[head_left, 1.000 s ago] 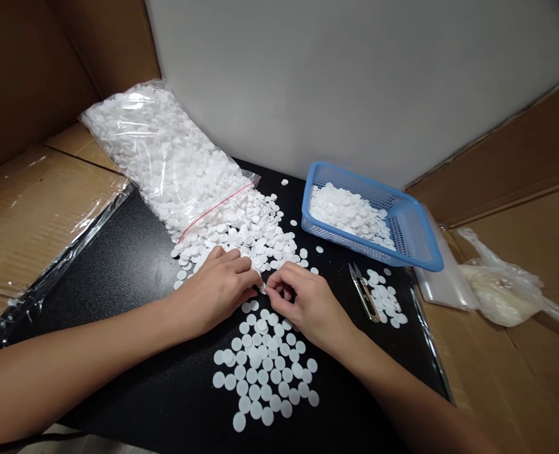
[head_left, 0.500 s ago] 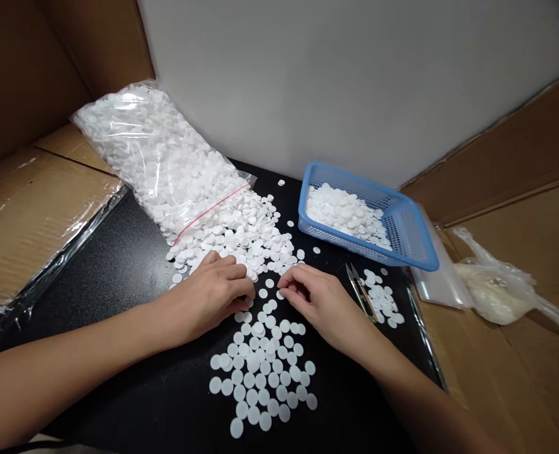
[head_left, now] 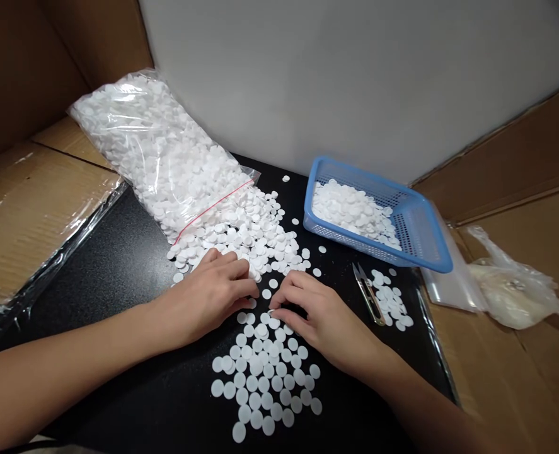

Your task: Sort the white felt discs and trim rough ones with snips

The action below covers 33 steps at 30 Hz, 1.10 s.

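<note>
Thin white round discs [head_left: 265, 382] lie spread in a loose patch on the black tabletop [head_left: 166, 391]. Above them is a denser heap of the same discs [head_left: 279, 236], spilling from the mouth of a clear zip bag [head_left: 166, 151]. My left hand [head_left: 215, 287] rests at the heap's near edge, fingers curled and closed; whatever lies under them is hidden. My right hand [head_left: 314, 309] is at the top of the spread patch, thumb and forefinger pinched together on what looks like the edge of a white disc. More loose discs lie between the two hands.
A blue basket [head_left: 378, 248] partly filled with white discs stands at the back right. Thread snips [head_left: 368, 295] lie beside a small group of discs [head_left: 390, 301]. Clear plastic bags [head_left: 508, 293] are on the cardboard at right. A pale wall [head_left: 355, 82] rises behind.
My right hand has moved down and slightly left, to the top of the spread discs. My left hand has hardly moved. The whole view has shifted slightly.
</note>
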Each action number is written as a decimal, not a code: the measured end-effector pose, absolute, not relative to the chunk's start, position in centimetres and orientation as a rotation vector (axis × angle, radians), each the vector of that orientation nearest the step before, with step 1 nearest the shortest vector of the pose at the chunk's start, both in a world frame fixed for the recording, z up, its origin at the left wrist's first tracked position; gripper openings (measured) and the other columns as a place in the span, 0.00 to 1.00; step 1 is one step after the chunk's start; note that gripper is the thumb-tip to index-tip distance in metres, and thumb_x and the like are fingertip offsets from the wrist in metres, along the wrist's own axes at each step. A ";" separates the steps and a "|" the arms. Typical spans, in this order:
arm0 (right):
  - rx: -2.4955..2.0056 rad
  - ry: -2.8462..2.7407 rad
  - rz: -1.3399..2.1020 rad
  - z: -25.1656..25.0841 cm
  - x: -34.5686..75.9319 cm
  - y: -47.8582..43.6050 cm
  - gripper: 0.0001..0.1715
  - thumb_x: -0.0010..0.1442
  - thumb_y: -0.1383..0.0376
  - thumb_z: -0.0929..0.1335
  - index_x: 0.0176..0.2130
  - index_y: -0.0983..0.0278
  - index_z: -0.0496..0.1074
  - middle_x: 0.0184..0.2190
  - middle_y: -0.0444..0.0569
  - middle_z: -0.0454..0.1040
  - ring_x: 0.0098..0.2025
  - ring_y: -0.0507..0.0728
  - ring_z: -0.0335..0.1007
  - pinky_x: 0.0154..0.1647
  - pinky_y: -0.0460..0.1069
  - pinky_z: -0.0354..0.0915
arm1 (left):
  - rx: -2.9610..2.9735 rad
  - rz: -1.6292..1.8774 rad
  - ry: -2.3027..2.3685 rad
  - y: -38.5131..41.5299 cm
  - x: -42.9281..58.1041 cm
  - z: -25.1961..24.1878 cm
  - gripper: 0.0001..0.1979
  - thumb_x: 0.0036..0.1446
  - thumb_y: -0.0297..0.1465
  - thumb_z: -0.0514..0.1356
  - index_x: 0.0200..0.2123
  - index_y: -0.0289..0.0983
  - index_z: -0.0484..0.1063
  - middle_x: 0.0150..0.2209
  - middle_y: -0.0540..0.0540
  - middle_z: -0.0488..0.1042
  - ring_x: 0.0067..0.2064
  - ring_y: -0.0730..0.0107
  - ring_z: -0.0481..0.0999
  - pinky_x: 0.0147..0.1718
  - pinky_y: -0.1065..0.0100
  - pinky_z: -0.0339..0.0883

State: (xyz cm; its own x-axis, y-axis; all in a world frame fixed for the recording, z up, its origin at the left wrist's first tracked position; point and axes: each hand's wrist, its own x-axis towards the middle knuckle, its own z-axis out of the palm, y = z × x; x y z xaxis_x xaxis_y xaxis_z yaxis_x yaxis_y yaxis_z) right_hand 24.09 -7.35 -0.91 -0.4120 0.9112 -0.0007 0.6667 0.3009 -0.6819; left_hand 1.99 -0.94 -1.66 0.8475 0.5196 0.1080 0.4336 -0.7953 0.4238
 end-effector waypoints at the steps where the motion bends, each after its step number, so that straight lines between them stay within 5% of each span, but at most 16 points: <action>1: -1.404 -2.160 0.857 -1.0 24.1 -7.3 0.08 0.63 0.74 0.69 0.34 0.61 0.72 0.34 0.46 0.71 0.37 0.54 0.70 0.36 0.49 0.68 | 2.656 0.320 0.701 -1.1 2.1 -1.9 0.04 0.64 0.26 0.61 0.37 0.38 0.76 0.33 0.50 0.70 0.37 0.65 0.67 0.37 0.63 0.50; 10: -1.262 -2.195 0.850 -1.2 25.1 -6.7 0.10 0.64 0.74 0.68 0.36 0.61 0.76 0.34 0.46 0.75 0.37 0.54 0.73 0.37 0.48 0.69 | 2.578 0.330 0.660 -1.1 1.9 -1.6 0.06 0.62 0.24 0.62 0.33 0.38 0.76 0.32 0.50 0.70 0.37 0.66 0.68 0.38 0.64 0.53; 17: -1.488 -2.094 0.778 -1.0 26.2 -6.1 0.12 0.64 0.76 0.65 0.36 0.62 0.75 0.36 0.47 0.76 0.37 0.55 0.74 0.39 0.50 0.70 | 2.430 0.520 0.631 -1.5 1.7 -0.9 0.10 0.65 0.19 0.52 0.40 0.38 0.70 0.37 0.48 0.73 0.40 0.67 0.72 0.39 0.68 0.64; 25: -1.491 -2.023 0.860 -1.0 25.5 -6.1 0.11 0.64 0.73 0.66 0.36 0.60 0.74 0.36 0.46 0.78 0.38 0.55 0.75 0.39 0.50 0.70 | 2.379 0.259 0.540 -2.3 1.6 -0.7 0.16 0.60 0.14 0.50 0.43 0.38 0.68 0.39 0.47 0.72 0.40 0.67 0.72 0.37 0.69 0.65; 29: -1.506 -1.993 1.114 -0.7 25.5 -6.4 0.09 0.66 0.70 0.65 0.35 0.60 0.73 0.28 0.42 0.77 0.30 0.53 0.74 0.31 0.47 0.68 | 2.355 0.170 0.489 -2.4 1.7 -0.3 0.16 0.60 0.15 0.50 0.42 0.38 0.69 0.39 0.47 0.73 0.39 0.67 0.73 0.36 0.70 0.65; 33: -1.456 -2.053 0.862 -1.5 25.0 -6.4 0.07 0.65 0.70 0.66 0.38 0.61 0.74 0.34 0.46 0.76 0.35 0.55 0.75 0.36 0.49 0.70 | 2.261 0.160 0.474 -2.2 1.8 -0.1 0.14 0.63 0.18 0.51 0.44 0.39 0.70 0.42 0.45 0.74 0.42 0.67 0.74 0.39 0.69 0.66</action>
